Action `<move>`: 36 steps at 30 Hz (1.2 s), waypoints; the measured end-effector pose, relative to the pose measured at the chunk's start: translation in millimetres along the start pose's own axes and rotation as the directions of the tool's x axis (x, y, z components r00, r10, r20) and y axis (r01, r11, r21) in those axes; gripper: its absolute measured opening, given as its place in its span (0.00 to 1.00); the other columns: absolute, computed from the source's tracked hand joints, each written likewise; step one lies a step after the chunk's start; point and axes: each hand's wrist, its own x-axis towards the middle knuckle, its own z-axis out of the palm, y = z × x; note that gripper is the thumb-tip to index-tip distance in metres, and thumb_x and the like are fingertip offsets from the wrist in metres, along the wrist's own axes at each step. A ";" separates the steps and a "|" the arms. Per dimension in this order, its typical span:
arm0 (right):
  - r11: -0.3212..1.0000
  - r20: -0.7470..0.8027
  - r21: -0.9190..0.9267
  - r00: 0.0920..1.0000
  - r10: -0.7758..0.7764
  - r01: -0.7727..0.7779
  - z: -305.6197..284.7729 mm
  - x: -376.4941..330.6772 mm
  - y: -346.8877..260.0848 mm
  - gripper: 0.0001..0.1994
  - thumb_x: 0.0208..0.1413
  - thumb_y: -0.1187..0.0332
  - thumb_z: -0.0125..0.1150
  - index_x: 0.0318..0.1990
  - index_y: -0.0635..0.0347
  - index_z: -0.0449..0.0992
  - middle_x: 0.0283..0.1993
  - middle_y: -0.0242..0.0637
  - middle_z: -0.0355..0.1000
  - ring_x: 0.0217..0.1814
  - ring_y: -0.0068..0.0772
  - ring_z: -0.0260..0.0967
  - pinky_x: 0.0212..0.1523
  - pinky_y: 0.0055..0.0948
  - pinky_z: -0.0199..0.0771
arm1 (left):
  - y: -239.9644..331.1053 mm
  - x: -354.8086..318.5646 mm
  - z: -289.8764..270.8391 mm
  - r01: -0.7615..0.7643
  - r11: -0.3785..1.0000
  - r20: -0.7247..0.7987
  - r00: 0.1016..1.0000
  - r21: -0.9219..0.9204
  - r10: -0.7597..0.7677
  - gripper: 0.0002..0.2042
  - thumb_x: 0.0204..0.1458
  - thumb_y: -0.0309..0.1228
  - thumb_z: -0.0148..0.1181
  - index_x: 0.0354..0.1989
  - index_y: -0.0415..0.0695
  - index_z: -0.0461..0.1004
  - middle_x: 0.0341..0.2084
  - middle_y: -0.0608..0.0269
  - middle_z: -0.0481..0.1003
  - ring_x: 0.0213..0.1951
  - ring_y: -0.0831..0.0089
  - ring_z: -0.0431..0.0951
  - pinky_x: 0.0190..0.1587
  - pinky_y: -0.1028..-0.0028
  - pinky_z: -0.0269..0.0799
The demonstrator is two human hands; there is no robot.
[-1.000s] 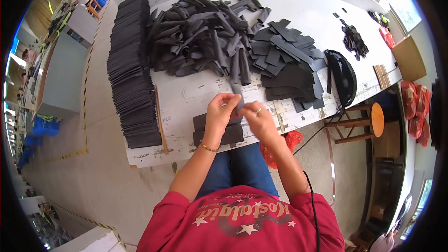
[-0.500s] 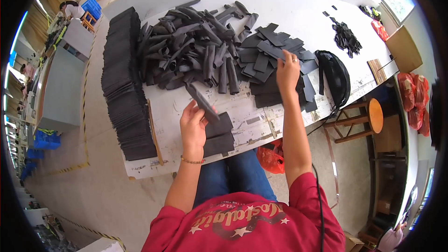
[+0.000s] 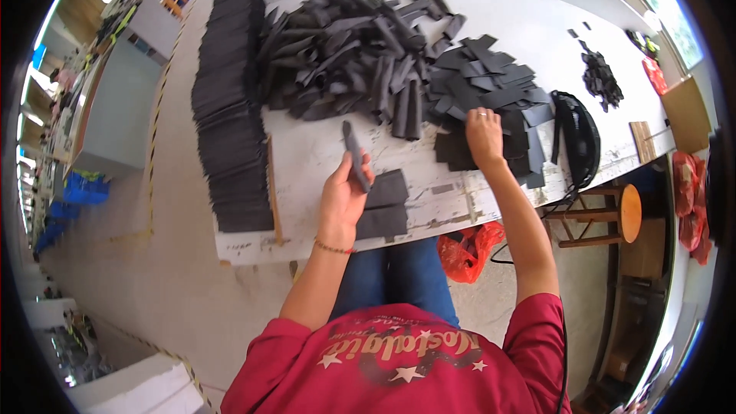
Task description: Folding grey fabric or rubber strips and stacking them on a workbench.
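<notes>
Lowered slightly, left hand (image 3: 343, 198) grips a dark folded strip (image 3: 356, 156); right hand (image 3: 484, 136) presses flat black pieces (image 3: 491, 88).

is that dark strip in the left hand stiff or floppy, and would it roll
The strip probably holds its shape: it sticks up past the left hand without drooping. It seems light, held by the fingers alone. It looks folded or rolled, like the pile behind it, so it might spring open, though rolling away seems unlikely.
</notes>
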 end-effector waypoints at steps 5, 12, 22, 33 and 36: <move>0.927 0.016 0.326 0.982 0.190 -0.185 -39.6 -6.5 -2.7 0.07 0.53 0.74 0.55 0.37 0.59 0.63 0.45 0.44 0.69 0.45 0.46 0.68 0.45 0.41 0.67 | 3.0 -15.5 7.8 0.012 0.995 0.009 1.000 0.097 -0.013 0.13 0.58 0.32 0.60 0.45 0.36 0.71 0.38 0.58 0.76 0.39 0.66 0.77 0.45 0.66 0.77; 0.473 -0.021 0.881 0.993 0.118 -0.037 -147.8 -67.3 -76.4 0.17 0.47 0.71 0.68 0.37 0.64 0.64 0.38 0.47 0.64 0.42 0.51 0.64 0.44 0.40 0.66 | 15.6 -39.4 14.9 -0.070 0.977 -0.056 0.995 0.201 0.082 0.14 0.55 0.30 0.63 0.45 0.38 0.69 0.41 0.55 0.76 0.43 0.58 0.80 0.44 0.63 0.79; 0.372 -0.066 0.928 0.995 0.079 0.032 -202.8 -115.5 -107.1 0.25 0.39 0.77 0.72 0.50 0.64 0.74 0.45 0.43 0.73 0.47 0.44 0.69 0.49 0.37 0.70 | 15.8 -43.6 16.5 -0.106 0.979 -0.092 0.988 0.177 0.124 0.13 0.56 0.31 0.63 0.45 0.38 0.69 0.43 0.52 0.76 0.43 0.55 0.80 0.43 0.60 0.80; 0.224 0.126 0.961 0.978 0.168 -0.162 -208.6 -116.8 -112.2 0.20 0.40 0.75 0.73 0.45 0.62 0.79 0.40 0.40 0.75 0.41 0.40 0.69 0.41 0.33 0.71 | 16.0 -51.8 24.6 -0.073 0.977 -0.043 0.996 0.201 0.083 0.11 0.59 0.32 0.58 0.44 0.41 0.68 0.45 0.45 0.75 0.45 0.51 0.79 0.46 0.56 0.81; 0.341 0.023 0.937 0.985 0.169 -0.080 -197.8 -117.1 -115.4 0.17 0.41 0.78 0.72 0.43 0.60 0.82 0.33 0.36 0.74 0.36 0.32 0.68 0.36 0.29 0.69 | 14.4 -51.3 23.3 -0.079 0.973 -0.007 0.997 0.215 0.083 0.11 0.59 0.32 0.58 0.44 0.40 0.68 0.44 0.45 0.75 0.45 0.51 0.79 0.45 0.56 0.81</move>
